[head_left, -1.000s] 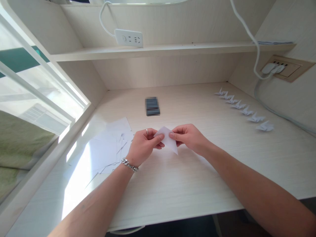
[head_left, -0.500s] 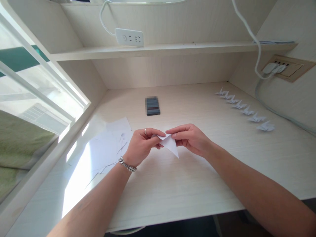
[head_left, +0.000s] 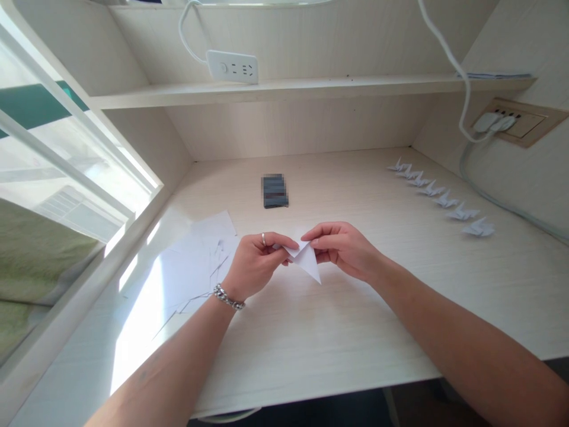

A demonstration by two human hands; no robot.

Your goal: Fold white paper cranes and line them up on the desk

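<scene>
White paper, sharply pointed, pinched by left hand and right hand! Spiky birds row the grained desk.

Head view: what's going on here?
A person's left hand and right hand both pinch a small folded white paper over the desk, one pointed corner sticking out toward the person. White sheets lie spread to the left. Folded paper figures stand in a row on the right. A dark, pixelated object sits beyond the hands.
</scene>
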